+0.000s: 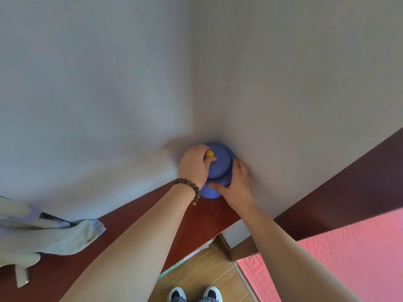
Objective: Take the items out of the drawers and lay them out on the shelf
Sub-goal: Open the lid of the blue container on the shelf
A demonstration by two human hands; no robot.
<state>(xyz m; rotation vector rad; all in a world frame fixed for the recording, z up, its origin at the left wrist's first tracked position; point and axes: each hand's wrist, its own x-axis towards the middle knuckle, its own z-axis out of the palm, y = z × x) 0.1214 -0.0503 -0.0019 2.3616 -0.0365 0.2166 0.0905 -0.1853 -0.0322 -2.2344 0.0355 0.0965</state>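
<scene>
A blue round tiered toy [220, 164] with a yellow knob [210, 153] on top stands in the wall corner on the dark red-brown shelf [152, 214]. My left hand [194, 165], with a wooden bead bracelet on its wrist, grips the toy's top next to the yellow knob. My right hand [235, 184] holds the toy's lower rim from the right side, close against the wall. Part of the toy's base is hidden under both hands.
A pale blue-and-white cloth [43, 234] lies crumpled on the shelf at the left. Walls close the shelf at the back and right. A dark wooden board [349, 186] and pink bedding [349, 258] are at right. Wood floor and my shoes [195, 294] show below.
</scene>
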